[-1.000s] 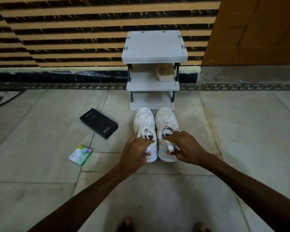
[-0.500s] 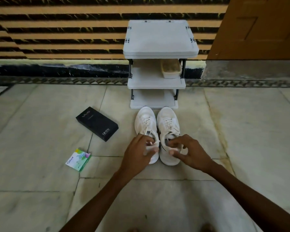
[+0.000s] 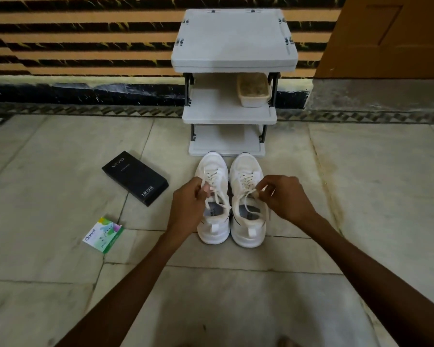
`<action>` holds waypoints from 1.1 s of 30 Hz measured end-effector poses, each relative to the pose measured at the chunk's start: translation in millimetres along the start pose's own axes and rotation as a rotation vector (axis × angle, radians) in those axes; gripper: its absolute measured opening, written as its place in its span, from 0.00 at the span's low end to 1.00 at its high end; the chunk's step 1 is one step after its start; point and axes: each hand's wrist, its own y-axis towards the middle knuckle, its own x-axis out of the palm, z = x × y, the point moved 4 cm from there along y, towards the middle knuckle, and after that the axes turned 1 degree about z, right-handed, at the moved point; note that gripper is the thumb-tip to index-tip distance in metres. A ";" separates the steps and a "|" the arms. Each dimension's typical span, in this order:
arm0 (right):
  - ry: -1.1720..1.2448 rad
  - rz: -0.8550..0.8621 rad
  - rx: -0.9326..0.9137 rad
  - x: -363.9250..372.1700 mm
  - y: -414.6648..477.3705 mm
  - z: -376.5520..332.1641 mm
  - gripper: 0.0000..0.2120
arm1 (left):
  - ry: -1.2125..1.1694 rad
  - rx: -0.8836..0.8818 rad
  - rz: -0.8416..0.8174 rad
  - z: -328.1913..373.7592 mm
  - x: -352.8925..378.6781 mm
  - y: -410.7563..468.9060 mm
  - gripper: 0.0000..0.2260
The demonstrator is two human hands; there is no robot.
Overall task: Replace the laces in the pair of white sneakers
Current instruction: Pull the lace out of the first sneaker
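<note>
On the tiled floor, an Odonil packet and a black vivo box are lying well left of the shoes. The left hand is closing its grip in a pinch on the lace of the left white sneaker. Just beside it, before a grey shoe rack, the right white sneaker is having its lace pinched in the right hand's grip.

Dim, flat indoor light — soft shadows only, no glare. White sneakers between left hand and right hand brightest, detail washed out. Floor nearer than 2 hands smeared, blurry. Wall stripes beyond hands bow toward edges — wide-angle distortion.
</note>
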 end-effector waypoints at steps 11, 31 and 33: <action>1.001 0.027 0.067 -55.9 24.9 -20.8 0.09 | -0.779 -0.279 -0.108 58.6 -11.3 21.8 0.10; -0.219 -0.027 -0.002 30.4 5.8 -23.3 0.13 | 0.252 0.013 -0.060 0.3 10.4 14.9 0.08; -0.184 -0.024 -0.006 25.0 6.6 -20.3 0.11 | 0.290 0.052 -0.008 3.6 11.0 14.3 0.02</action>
